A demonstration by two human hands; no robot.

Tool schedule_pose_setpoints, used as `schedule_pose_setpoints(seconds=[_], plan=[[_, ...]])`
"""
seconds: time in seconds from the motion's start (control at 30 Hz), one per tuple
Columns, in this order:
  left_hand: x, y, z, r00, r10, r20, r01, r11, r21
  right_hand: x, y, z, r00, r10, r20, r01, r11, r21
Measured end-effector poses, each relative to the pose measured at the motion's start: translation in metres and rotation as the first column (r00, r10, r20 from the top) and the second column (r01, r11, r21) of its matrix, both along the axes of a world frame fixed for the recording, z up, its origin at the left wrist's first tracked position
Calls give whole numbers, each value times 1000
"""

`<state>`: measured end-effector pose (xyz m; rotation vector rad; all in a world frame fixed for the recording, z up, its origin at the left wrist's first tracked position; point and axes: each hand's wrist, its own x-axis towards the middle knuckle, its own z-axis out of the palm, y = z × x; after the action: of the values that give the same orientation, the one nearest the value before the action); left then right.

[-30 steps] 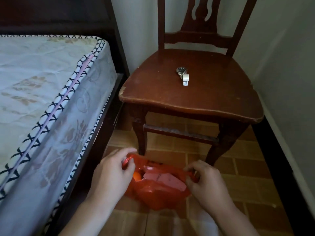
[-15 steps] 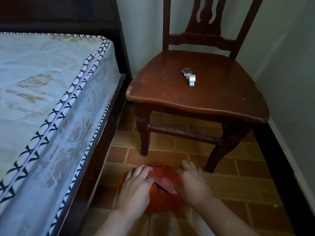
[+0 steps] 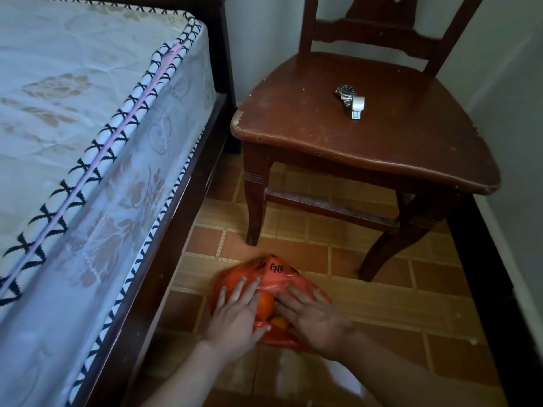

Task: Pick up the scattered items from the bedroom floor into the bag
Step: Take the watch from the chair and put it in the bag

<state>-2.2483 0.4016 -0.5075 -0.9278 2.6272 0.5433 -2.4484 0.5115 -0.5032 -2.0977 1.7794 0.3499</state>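
Observation:
An orange-red plastic bag (image 3: 274, 270) with black print lies on the tiled floor in front of the chair. Through its mouth I see an orange round item (image 3: 265, 302) and a second orange piece (image 3: 278, 322) below it. My left hand (image 3: 235, 314) lies flat on the bag's left side with fingers spread. My right hand (image 3: 313, 314) lies flat on its right side, fingers stretched toward the opening. Neither hand closes around anything. The rest of the bag's contents are hidden.
A dark wooden chair (image 3: 382, 148) stands just behind the bag, with a wristwatch (image 3: 346, 94) and a small tape roll (image 3: 359, 103) on its seat. A bed with a patterned mattress (image 3: 88, 118) borders the left. A wall with dark skirting (image 3: 484, 259) borders the right.
The bag has gone from being held up by its rim to lying on the floor. Both hands let go of the rim and now rest flat on it. The view tilted downward.

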Motion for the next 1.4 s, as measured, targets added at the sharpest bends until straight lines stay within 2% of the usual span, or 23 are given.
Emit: schedule_pose_setpoints(seconds=[0.1,0.23,0.33,0.43,0.53,0.63,0.73,0.83,0.9,0.97,1.1,1.4], plan=[[3,-7,-13,999,34,16,-33,999,-21,-3,3,-6,999,39,-34,-38,998,45],[5,-22,-25,996,90,7,-90,996,-23,-14,-4,-1,992,-26,-123,46,986,159],[7,-38,-31,988,143,-52,-146,988,-44,-25,-9,-17,981,-53,-187,84,983,164],[11,-51,-35,983,179,-51,-180,983,-36,-36,-8,-28,965,-90,-248,142,969,201],[14,-47,-31,984,165,-61,-168,985,-42,-36,-7,-25,967,-164,-195,200,963,181],[15,-26,-22,970,88,-225,-124,981,-150,-28,-6,-16,982,-184,-48,187,979,77],[8,-3,-21,937,10,-350,-91,972,-217,-15,-8,-8,991,-103,86,109,991,-75],[-4,5,-29,971,-33,-238,-12,982,-187,-1,-8,-13,997,37,69,-29,994,-108],[-5,3,-36,988,-70,-137,49,987,-156,7,-6,-26,991,129,-26,-131,988,-83],[-3,-4,-45,993,-105,-58,97,986,-133,9,-2,-36,982,151,-117,-157,987,-44],[2,-23,-56,994,-112,-10,111,988,-111,-8,-2,-40,975,58,-214,-42,996,79],[-17,-49,-68,989,-141,36,144,984,-106,-50,-3,-57,981,-160,-109,167,984,56]])
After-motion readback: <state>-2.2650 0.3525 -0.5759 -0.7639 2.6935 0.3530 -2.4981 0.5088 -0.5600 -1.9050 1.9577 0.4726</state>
